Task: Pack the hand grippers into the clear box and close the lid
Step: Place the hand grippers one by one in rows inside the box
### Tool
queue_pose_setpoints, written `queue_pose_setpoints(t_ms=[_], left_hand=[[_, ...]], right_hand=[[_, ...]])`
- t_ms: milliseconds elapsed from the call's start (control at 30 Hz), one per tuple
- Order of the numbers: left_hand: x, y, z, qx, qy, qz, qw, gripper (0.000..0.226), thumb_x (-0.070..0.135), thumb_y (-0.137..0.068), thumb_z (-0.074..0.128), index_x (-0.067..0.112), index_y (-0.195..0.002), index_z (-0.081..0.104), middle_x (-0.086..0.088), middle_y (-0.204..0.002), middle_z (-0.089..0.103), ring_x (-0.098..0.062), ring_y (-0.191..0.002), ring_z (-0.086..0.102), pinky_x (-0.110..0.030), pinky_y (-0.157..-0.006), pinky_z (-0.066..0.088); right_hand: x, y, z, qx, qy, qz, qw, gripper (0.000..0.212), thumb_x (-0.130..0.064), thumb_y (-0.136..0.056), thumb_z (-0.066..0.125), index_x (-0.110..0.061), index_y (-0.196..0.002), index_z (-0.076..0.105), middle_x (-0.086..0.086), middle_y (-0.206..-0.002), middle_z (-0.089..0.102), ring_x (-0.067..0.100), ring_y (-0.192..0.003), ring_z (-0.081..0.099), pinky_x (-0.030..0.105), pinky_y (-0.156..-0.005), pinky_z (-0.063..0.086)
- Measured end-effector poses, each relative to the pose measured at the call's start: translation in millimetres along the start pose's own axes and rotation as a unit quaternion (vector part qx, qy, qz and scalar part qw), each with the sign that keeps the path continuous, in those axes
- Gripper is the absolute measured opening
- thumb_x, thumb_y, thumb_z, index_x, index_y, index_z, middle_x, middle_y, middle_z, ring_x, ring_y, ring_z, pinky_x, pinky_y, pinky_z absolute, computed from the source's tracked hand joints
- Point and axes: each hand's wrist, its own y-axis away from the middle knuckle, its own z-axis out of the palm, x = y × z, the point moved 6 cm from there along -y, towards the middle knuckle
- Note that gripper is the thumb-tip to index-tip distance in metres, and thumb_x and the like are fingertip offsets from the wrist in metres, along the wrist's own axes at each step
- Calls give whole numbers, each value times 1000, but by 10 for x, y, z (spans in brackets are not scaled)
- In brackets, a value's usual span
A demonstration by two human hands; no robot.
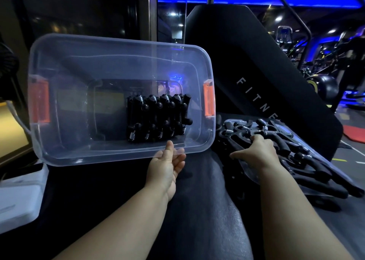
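Note:
The clear box (59, 153) with orange latches (209, 99) stands tilted toward me on the black bench, its open side facing me. Several black hand grippers (158, 117) with steel springs are lined up in its right half. My left hand (167, 162) holds the box's near rim, thumb on top. To the right, more hand grippers (276, 141) lie heaped on the clear lid (248, 170). My right hand (254, 151) rests on that heap, fingers curled around one hand gripper.
A black padded backrest (266, 71) lettered "FITNE" rises behind the heap. A white case (19, 196) lies at the lower left. Gym machines and blue lights fill the far right. A yellowish surface (9, 129) sits at the left edge.

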Motion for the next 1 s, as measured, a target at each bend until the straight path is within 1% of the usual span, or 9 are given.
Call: queue_pose_setpoints(t_ms=[100, 200, 400, 467, 567, 700, 767, 867, 1000], left_hand=[[31, 11, -28, 30, -1, 14, 999, 26, 35, -95, 53, 12, -83, 56, -6, -82, 69, -14, -73, 62, -25, -69, 51], [82, 17, -88, 64, -11, 39, 997, 27, 36, -94, 54, 11, -83, 56, -5, -79, 67, -13, -72, 60, -25, -70, 51], [196, 35, -302, 143, -20, 37, 989, 35, 44, -94, 51, 10, -94, 58, -1, -77, 63, -12, -71, 58, -25, -70, 50], [236, 36, -389, 167, -20, 25, 985, 39, 47, -94, 49, 9, -99, 59, -1, -77, 62, -12, -70, 57, -24, -70, 49], [304, 49, -515, 186, -22, 29, 982, 40, 47, -95, 48, 9, -97, 58, -2, -78, 61, -13, -71, 57, -26, -70, 49], [404, 69, -666, 203, -25, 47, 978, 39, 46, -96, 46, 9, -89, 56, -3, -77, 60, -13, -69, 57, -25, -66, 48], [432, 76, -717, 207, -28, 51, 977, 41, 47, -96, 44, 8, -89, 57, -4, -77, 60, -14, -70, 57, -26, -66, 47], [467, 87, -769, 212, -32, 61, 975, 42, 46, -97, 43, 8, -85, 56, -4, -77, 60, -15, -70, 57, -26, -66, 47], [568, 91, -837, 218, -40, 90, 971, 42, 45, -98, 40, 9, -80, 55, -6, -78, 61, -15, -71, 58, -26, -66, 47]], right_hand=[[-16, -4, 55, -33, 53, 2, 998, 96, -59, -50, 85, -13, -126, 49, 14, -129, 44, 32, -119, 48, 44, -97, 45], [-67, 11, 90, -23, 93, -4, 995, 97, -71, -50, 78, -16, -124, 50, 10, -127, 52, 30, -118, 51, 43, -95, 45], [-181, 0, 190, -6, 81, -45, 996, 98, -56, -54, 86, -17, -130, 36, 4, -113, 63, 27, -106, 60, 34, -72, 45], [-208, -16, 190, 1, 91, -50, 995, 85, -59, -57, 83, -18, -122, 45, 1, -106, 66, 25, -97, 62, 32, -67, 44], [-257, -28, 215, -8, 137, -64, 988, 54, -65, -70, 70, -16, -91, 63, 0, -82, 66, 23, -78, 61, 30, -64, 44], [-249, -63, 290, -27, 140, -61, 988, 49, -65, -81, 58, -16, -82, 62, 5, -89, 66, 28, -88, 62, 31, -71, 44], [-225, -66, 300, -37, 126, -50, 990, 46, -61, -84, 58, -15, -78, 61, 4, -85, 66, 28, -85, 62, 31, -70, 44], [-181, -67, 298, -49, 62, -35, 996, 33, -43, -84, 60, -12, -70, 64, 3, -68, 65, 25, -71, 62, 30, -64, 43], [-180, -92, 254, -32, -39, -39, 998, 24, -31, -78, 61, -8, -72, 67, 9, -70, 68, 26, -69, 63, 30, -59, 42]])
